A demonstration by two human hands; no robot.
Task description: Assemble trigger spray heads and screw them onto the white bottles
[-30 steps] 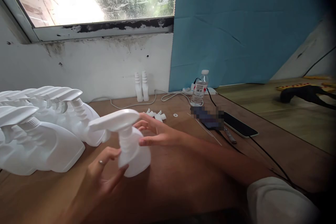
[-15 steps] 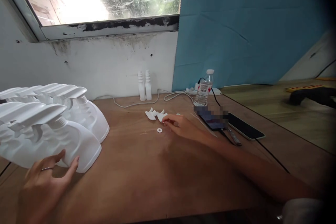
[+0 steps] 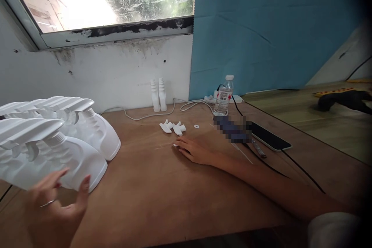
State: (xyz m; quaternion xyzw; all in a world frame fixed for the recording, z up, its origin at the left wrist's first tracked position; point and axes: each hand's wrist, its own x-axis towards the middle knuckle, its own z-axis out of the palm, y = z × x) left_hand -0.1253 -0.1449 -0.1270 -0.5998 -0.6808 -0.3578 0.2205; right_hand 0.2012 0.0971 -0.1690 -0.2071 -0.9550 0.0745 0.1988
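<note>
I'm seeing the tabletop [image 3: 145,201] spreading under everything, including the water bottle [image 3: 223,99], my reference mark. White spray bottles [image 3: 85,159] are crowding together in two rows, far left of it. My left hand [image 3: 58,205] is hovering beside their front row, left and camera-side of the water bottle; grip gaping wide, contact with the row unclear. My right hand [image 3: 194,152] is staying low over the tabletop, left and camera-side of the water bottle. Two ribbed white pieces [image 3: 162,99] are standing left of it; two angled white parts [image 3: 166,127] are lying left and camera-side. A white ring [image 3: 197,126] is lying nearer the bottle. Smallest: a white bit [image 3: 175,145], left and camera-side of the bottle, is meeting my right fingertips; whether that grip is pinching, I cannot tell.
</note>
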